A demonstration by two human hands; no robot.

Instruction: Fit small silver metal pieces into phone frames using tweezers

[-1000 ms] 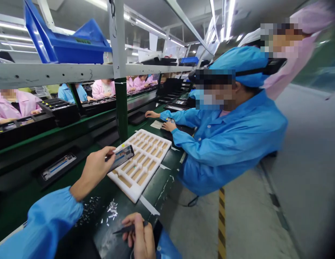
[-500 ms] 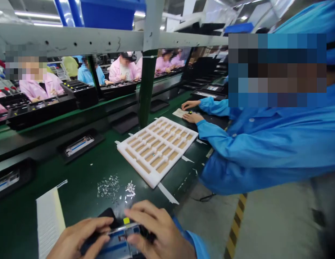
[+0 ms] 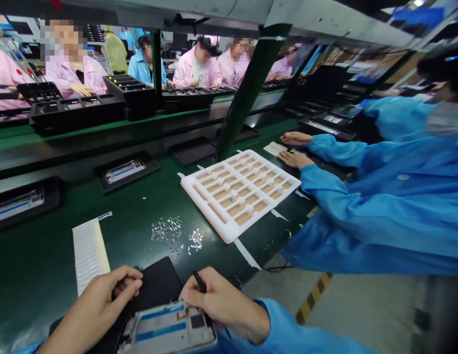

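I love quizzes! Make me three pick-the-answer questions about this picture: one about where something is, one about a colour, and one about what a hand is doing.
1. Where does the phone-shaped device lie?
A) on the black mat
B) in the white foam tray
C) on the white paper strip

2. What colour is the sleeve of the co-worker on the right?
A) pink
B) green
C) blue

3. What does the right hand hold?
A) nothing
B) a thin black tool
C) a silver piece

Answers:
1. A, because the device rests on the mat, close to the person's hands.
2. C, because the co-worker's arm is covered in bright blue cloth.
3. B, because the tool pokes up from between the fingers.
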